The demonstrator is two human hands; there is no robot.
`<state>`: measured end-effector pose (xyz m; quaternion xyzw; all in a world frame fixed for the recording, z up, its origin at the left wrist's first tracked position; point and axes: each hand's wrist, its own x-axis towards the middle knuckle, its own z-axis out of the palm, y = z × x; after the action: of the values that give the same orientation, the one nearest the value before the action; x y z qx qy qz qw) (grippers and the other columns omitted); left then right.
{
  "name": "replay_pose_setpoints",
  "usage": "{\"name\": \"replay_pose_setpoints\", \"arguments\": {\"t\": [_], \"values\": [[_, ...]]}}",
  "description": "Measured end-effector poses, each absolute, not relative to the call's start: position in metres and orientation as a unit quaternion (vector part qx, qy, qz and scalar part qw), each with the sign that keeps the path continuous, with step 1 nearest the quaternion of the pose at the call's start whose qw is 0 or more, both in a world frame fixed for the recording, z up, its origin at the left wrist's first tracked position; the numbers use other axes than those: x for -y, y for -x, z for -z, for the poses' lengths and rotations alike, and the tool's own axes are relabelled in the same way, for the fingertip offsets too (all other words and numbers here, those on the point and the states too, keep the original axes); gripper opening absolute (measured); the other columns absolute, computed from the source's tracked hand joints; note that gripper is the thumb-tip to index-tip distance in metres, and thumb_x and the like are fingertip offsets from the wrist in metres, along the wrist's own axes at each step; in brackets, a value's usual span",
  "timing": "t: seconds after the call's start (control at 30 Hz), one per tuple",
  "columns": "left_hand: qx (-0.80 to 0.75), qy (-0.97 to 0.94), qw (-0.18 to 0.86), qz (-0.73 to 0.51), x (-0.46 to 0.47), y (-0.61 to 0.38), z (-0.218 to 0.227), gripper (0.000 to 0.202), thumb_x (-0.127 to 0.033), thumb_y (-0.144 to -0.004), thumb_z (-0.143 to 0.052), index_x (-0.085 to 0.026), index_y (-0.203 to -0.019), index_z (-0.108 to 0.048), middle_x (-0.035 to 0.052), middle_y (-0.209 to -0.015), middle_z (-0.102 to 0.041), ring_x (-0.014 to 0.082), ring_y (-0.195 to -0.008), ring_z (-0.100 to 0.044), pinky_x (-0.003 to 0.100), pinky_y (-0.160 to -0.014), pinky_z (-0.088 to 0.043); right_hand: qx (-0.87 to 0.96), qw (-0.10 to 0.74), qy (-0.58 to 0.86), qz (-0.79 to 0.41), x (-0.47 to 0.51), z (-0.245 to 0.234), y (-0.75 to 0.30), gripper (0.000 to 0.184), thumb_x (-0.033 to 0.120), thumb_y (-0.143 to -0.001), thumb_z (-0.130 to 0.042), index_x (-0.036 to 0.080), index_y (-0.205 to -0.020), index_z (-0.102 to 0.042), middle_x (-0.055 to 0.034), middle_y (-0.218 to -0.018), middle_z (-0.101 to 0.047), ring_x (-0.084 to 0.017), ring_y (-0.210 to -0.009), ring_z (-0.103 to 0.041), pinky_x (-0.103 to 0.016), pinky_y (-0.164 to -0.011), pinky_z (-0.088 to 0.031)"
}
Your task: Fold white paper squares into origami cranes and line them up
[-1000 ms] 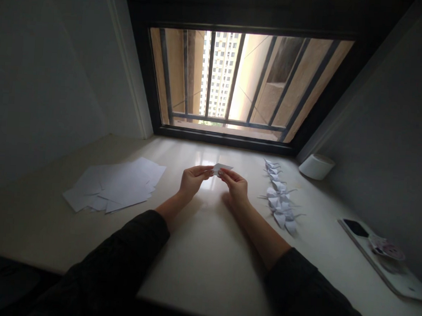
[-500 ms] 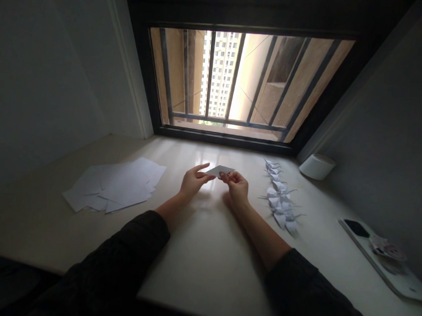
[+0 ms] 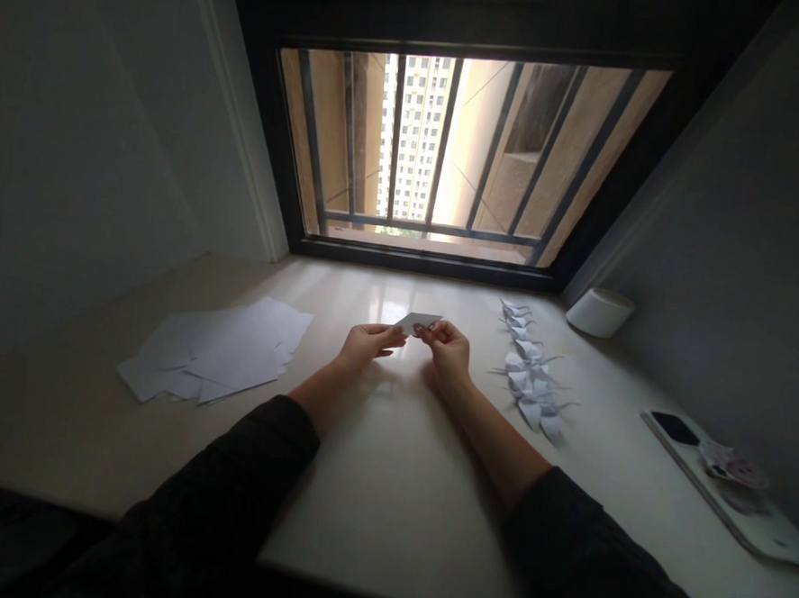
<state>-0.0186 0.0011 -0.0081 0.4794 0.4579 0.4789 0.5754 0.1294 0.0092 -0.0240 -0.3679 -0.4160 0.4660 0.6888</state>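
Note:
A small folded piece of white paper [image 3: 417,320] is held up just above the counter, in front of the window. My left hand [image 3: 368,344] pinches its left corner between thumb and fingers. My right hand [image 3: 449,345] grips its right side, fingertips pressed on the near face. To the right of my hands stands a row of several folded paper cranes [image 3: 530,376]. Left of my hands lies a loose pile of white paper sheets [image 3: 234,348].
A white cylindrical object [image 3: 600,312] stands by the right wall. A phone [image 3: 726,489] with a round decorated grip on its back lies at the right edge of the pale counter [image 3: 387,497]. The barred window [image 3: 472,159] closes off the far side.
My left hand has turned and closed its fingers on the paper's left corner; its index finger was raised before. My right hand keeps its hold, nearly still.

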Motion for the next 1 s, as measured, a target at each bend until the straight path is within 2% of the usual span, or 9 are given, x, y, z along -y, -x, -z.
{"name": "replay_pose_setpoints", "arguments": {"t": [0.1, 0.23, 0.33, 0.53, 0.7, 0.87, 1.0], "values": [[-0.462, -0.485, 0.565, -0.482, -0.001, 0.018, 0.009, 0.043, -0.050, -0.061, -0.074, -0.016, -0.087, -0.072, 0.0130, -0.088, -0.072, 0.0244, -0.089, -0.066, 0.029, -0.069, -0.047, 0.427, 0.688, 0.362, -0.462, -0.009, 0.026, -0.130, 0.034, 0.033, -0.055, -0.077, 0.020, -0.056, -0.045, 0.0048, -0.058, -0.055, -0.013, -0.060, -0.055, -0.029, -0.066, -0.046], [-0.484, -0.538, 0.501, -0.475, 0.002, 0.016, 0.005, 0.038, -0.048, -0.061, -0.074, -0.015, -0.079, -0.072, 0.0116, -0.081, -0.072, 0.0242, -0.085, -0.066, 0.028, -0.064, -0.047, 0.454, 0.686, 0.356, -0.443, -0.008, 0.026, -0.130, 0.028, 0.032, -0.061, -0.073, 0.020, -0.059, -0.048, 0.0040, -0.061, -0.054, -0.013, -0.063, -0.055, -0.028, -0.066, -0.045], [-0.484, -0.552, 0.495, -0.465, 0.005, 0.015, 0.000, 0.037, -0.048, -0.062, -0.072, -0.015, -0.079, -0.072, 0.0110, -0.083, -0.072, 0.0240, -0.086, -0.066, 0.026, -0.061, -0.046, 0.459, 0.685, 0.358, -0.439, -0.006, 0.024, -0.129, 0.027, 0.032, -0.062, -0.073, 0.020, -0.062, -0.050, 0.0038, -0.063, -0.054, -0.012, -0.063, -0.054, -0.026, -0.064, -0.045], [-0.496, -0.537, 0.495, -0.470, 0.008, 0.013, -0.005, 0.035, -0.046, -0.065, -0.070, -0.014, -0.080, -0.071, 0.0119, -0.083, -0.072, 0.0243, -0.087, -0.066, 0.025, -0.060, -0.043, 0.448, 0.672, 0.342, -0.480, -0.003, 0.021, -0.127, 0.033, 0.033, -0.054, -0.080, 0.020, -0.065, -0.052, 0.0031, -0.067, -0.057, -0.012, -0.064, -0.056, -0.028, -0.067, -0.047], [-0.494, -0.544, 0.486, -0.473, 0.008, 0.013, -0.004, 0.034, -0.044, -0.066, -0.070, -0.014, -0.082, -0.071, 0.0110, -0.082, -0.072, 0.0241, -0.087, -0.066, 0.025, -0.060, -0.041, 0.416, 0.684, 0.350, -0.486, -0.006, 0.023, -0.126, 0.045, 0.033, -0.047, -0.083, 0.020, -0.058, -0.041, 0.0060, -0.057, -0.054, -0.012, -0.060, -0.056, -0.028, -0.065, -0.048], [-0.500, -0.538, 0.492, -0.467, 0.005, 0.015, 0.000, 0.035, -0.045, -0.066, -0.069, -0.014, -0.083, -0.071, 0.0110, -0.084, -0.072, 0.0237, -0.087, -0.066, 0.025, -0.061, -0.040, 0.402, 0.689, 0.340, -0.498, -0.007, 0.026, -0.125, 0.041, 0.036, -0.054, -0.079, 0.021, -0.064, -0.042, 0.0045, -0.060, -0.059, -0.014, -0.061, -0.059, -0.030, -0.066, -0.048], [-0.504, -0.541, 0.488, -0.464, 0.003, 0.015, 0.004, 0.037, -0.048, -0.065, -0.069, -0.014, -0.080, -0.071, 0.0108, -0.082, -0.072, 0.0233, -0.085, -0.066, 0.026, -0.060, -0.042, 0.439, 0.693, 0.343, -0.457, -0.010, 0.028, -0.126, 0.037, 0.035, -0.060, -0.074, 0.022, -0.065, -0.040, 0.0052, -0.061, -0.055, -0.013, -0.061, -0.056, -0.028, -0.065, -0.047]]}}
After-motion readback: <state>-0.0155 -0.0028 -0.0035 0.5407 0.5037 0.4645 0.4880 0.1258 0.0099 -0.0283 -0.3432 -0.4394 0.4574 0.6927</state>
